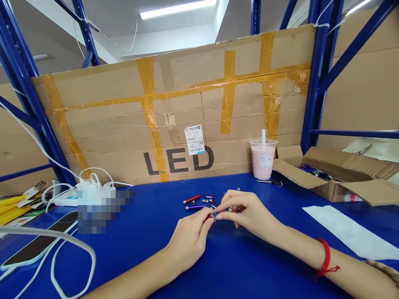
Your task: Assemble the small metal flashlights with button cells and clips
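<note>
— Flashlight (211, 215), the small red one: where is it?

— Low over the blue desk (149, 241), pinched between both hands near the middle of the view.

— Start from the left, then.

— Far left lie yellow tools (12, 205), a phone (40, 243) with a white cable (75, 249) looping past it, and a white power strip (67, 199). Behind stands a taped cardboard sheet (174, 120) printed LED.

— And the hands?

— The left hand (188, 241) rests on the desk, fingers closed on the red body. The right hand (246, 211) meets it from the other side, fingertips pinched at its metal end. A red string (326, 259) circles the right wrist.

— What lies near them?

— Just behind are a second red flashlight (191, 199), a purple one (195, 207) and several button cells (207, 200).

— Further right?

— A pink drink cup (263, 160) with a straw, an open cardboard box (336, 174), and a white sheet (352, 232) on the desk.
</note>
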Available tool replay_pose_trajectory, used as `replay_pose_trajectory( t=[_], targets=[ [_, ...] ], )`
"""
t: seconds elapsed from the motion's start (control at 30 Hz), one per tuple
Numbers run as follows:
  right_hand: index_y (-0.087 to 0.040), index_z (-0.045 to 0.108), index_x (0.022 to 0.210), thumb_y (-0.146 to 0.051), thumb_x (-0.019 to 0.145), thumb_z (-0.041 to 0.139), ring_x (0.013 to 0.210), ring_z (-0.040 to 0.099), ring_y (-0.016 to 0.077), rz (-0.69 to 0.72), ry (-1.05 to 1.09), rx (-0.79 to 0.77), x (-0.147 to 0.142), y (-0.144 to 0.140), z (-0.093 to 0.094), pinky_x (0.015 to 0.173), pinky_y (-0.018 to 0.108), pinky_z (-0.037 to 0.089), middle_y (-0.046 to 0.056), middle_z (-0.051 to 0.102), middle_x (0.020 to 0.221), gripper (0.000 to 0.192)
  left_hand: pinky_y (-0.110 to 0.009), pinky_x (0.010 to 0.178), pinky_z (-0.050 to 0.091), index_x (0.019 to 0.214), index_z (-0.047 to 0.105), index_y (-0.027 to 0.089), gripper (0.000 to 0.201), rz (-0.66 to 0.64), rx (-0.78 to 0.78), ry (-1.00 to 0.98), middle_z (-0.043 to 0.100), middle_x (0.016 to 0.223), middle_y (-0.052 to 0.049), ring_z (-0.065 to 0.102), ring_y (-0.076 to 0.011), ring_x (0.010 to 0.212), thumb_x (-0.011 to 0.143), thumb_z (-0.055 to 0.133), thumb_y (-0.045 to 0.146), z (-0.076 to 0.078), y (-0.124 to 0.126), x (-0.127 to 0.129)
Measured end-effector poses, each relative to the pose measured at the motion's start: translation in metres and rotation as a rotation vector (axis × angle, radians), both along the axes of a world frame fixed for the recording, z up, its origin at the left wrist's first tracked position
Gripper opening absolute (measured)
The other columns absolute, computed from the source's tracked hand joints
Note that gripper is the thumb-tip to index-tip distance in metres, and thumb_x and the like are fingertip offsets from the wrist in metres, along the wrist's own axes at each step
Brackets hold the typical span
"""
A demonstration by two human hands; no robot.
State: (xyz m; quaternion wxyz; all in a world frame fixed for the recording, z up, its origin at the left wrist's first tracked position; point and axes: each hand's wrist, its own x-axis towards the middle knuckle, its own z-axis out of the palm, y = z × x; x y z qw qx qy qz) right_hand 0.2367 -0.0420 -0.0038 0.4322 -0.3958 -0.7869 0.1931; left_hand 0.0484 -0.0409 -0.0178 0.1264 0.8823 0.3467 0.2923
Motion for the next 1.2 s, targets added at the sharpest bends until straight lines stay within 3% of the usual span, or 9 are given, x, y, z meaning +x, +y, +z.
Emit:
replay_pose_trajectory(
  t=[1.2],
  targets=[
    [-0.016,0.069,0.079,-0.04,0.073,0.064,0.04,0.048,0.0024,-0.004,0.01,-0.102,-0.0003,-0.0021,0.0032,0.04,0.017,0.04,0.003,0.057,0.081,0.025,-0.021,0.058,0.035,0.092,0.051,0.021,0.023,0.018,0.007,0.026,0.059,0.076,0.003,0.053,-0.0109,0.064,0.094,0.028,0.027,0.005,-0.0027,0.0014]
  ],
)
